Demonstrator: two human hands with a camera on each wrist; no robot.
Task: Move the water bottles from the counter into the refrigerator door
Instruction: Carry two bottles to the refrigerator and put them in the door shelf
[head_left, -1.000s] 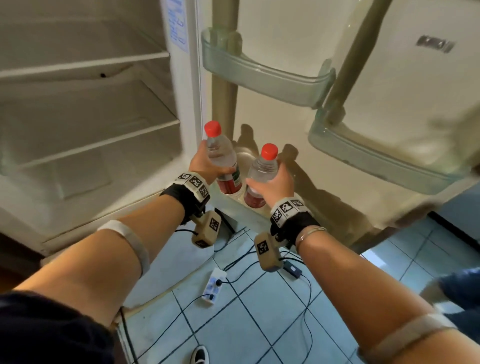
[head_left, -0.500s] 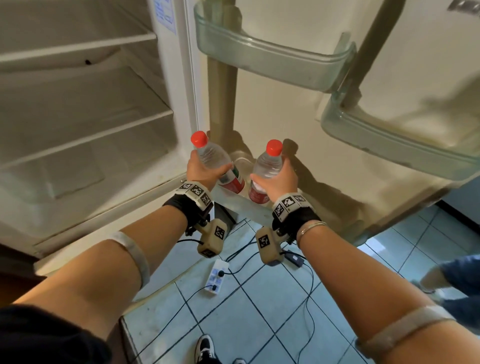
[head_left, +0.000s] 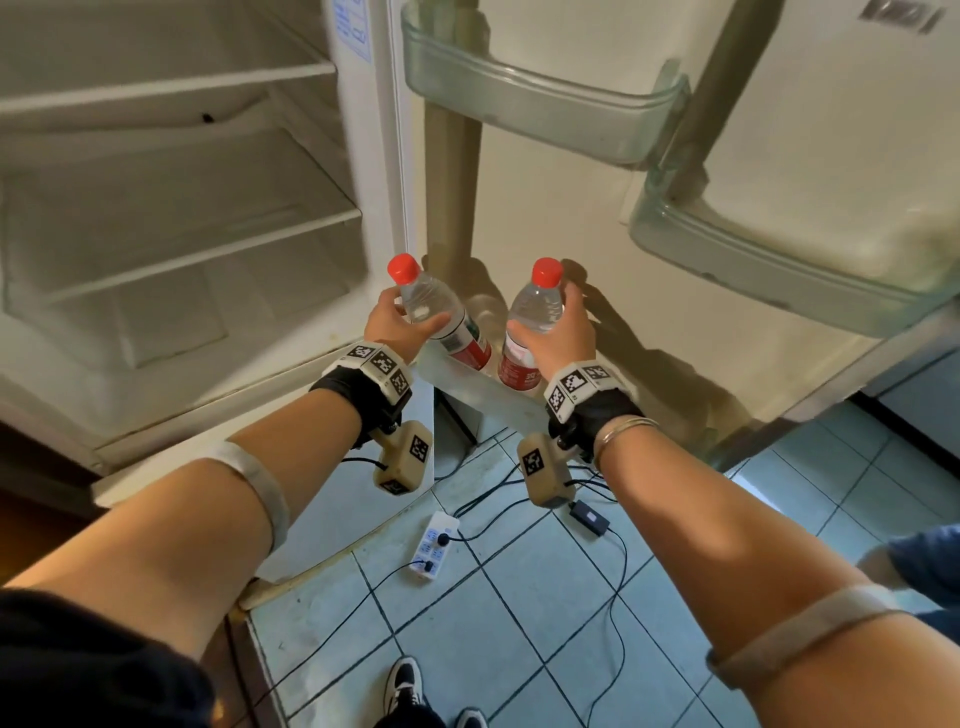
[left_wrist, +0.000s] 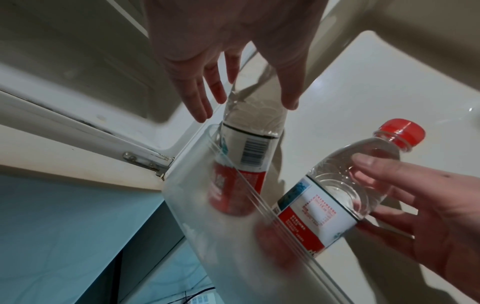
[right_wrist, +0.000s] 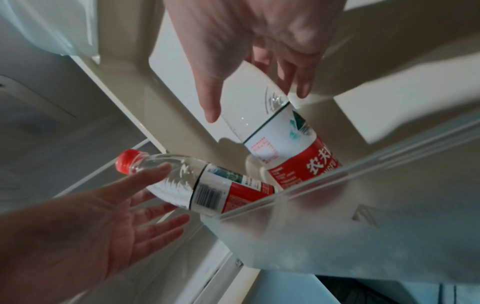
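Observation:
Two clear water bottles with red caps and red-white labels stand with their bases in the lowest door bin (head_left: 483, 387). The left bottle (head_left: 431, 306) leans left toward the fridge body. My left hand (head_left: 395, 327) brackets its shoulder. Its fingers (left_wrist: 200, 98) are straight and spread, with the thumb on the other side. The right bottle (head_left: 535, 306) is nearly upright. My right hand (head_left: 566, 338) holds its upper part between thumb (right_wrist: 207, 98) and fingers. The frosted bin wall (left_wrist: 207, 226) hides both bases.
Two green-tinted door bins, an upper one (head_left: 545, 98) and a lower one (head_left: 779, 270), hang above. The open fridge's bare shelves (head_left: 182, 234) are to the left. On the tiled floor lie a power strip (head_left: 434, 545), cables and an adapter (head_left: 589, 517). My shoe (head_left: 402, 686) is below.
Both bottles stay in the lowest door bin. The left bottle has tipped further left, and my left fingers have straightened off it.

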